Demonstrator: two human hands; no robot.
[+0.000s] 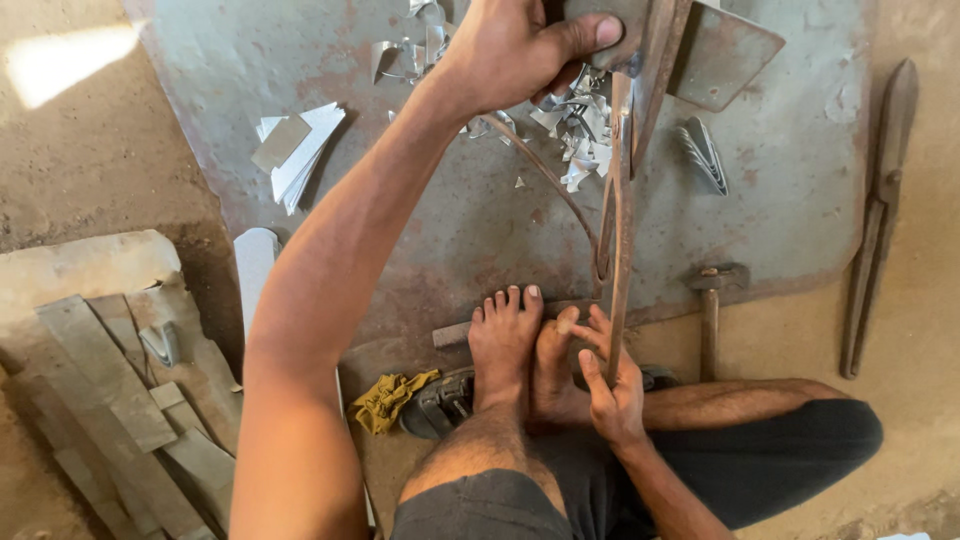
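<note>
Shears gripped between both hands

No packages, labels, signs, screens visible anywhere.

Two hands; two bare feet; two shears; one hammer; one sandal.

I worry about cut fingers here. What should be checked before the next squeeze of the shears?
1. Left hand grips the metal sheet: ok.
2. Left thumb away from the blades: cannot tell, it lies close beside them.
3. Right hand closed on the shears handle: ok.
4. Bare feet apart from the sharp scraps: ok, the scraps lie farther up the plate.
5. Gloves: not ok, both hands are bare.
</note>
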